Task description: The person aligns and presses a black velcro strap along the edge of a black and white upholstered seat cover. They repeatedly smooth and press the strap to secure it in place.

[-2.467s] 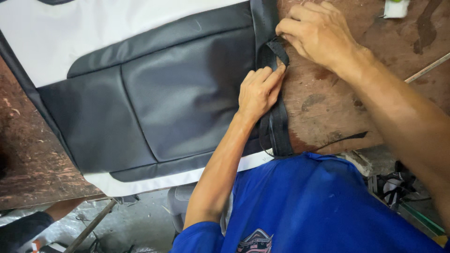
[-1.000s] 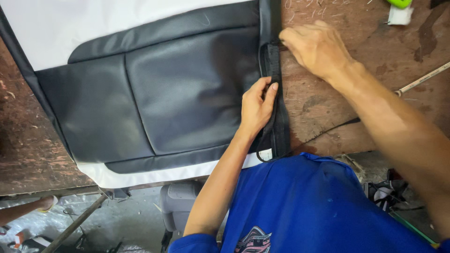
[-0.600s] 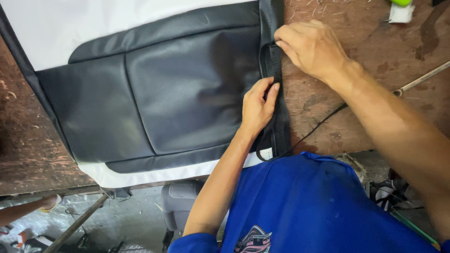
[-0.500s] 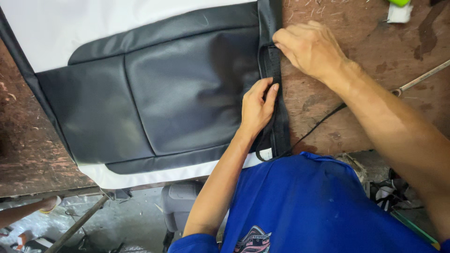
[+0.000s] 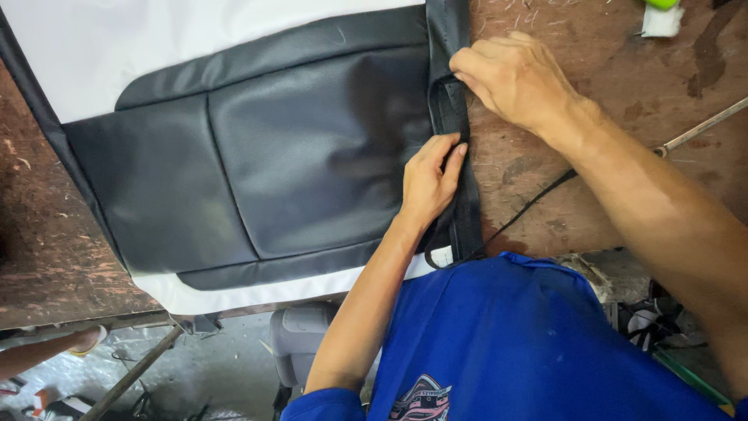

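Spreading across the middle of the view, a dark grey and white seat cover lies flat on a worn brown wooden table, with its white part toward the far edge and a white strip along the near edge. Bare table shows on the left and on the right of the cover. Low in the view, the person's blue shirt hides the near table edge on the right side. Along the cover's right edge runs a black trim strip, partly folded into a loop. The right hand rests on the table just beside that edge, fingers curled down and pinching the trim near the top of the loop. The left hand lies on the cover nearer the person, fingers nearly straight and close together, pressing the trim down rather than gripping it. A thin black cord trails from the trim's lower end across the bare wood under the right forearm. A thin metal rod lies at the right edge. A small white and green object sits at the far right corner, well apart from both hands.
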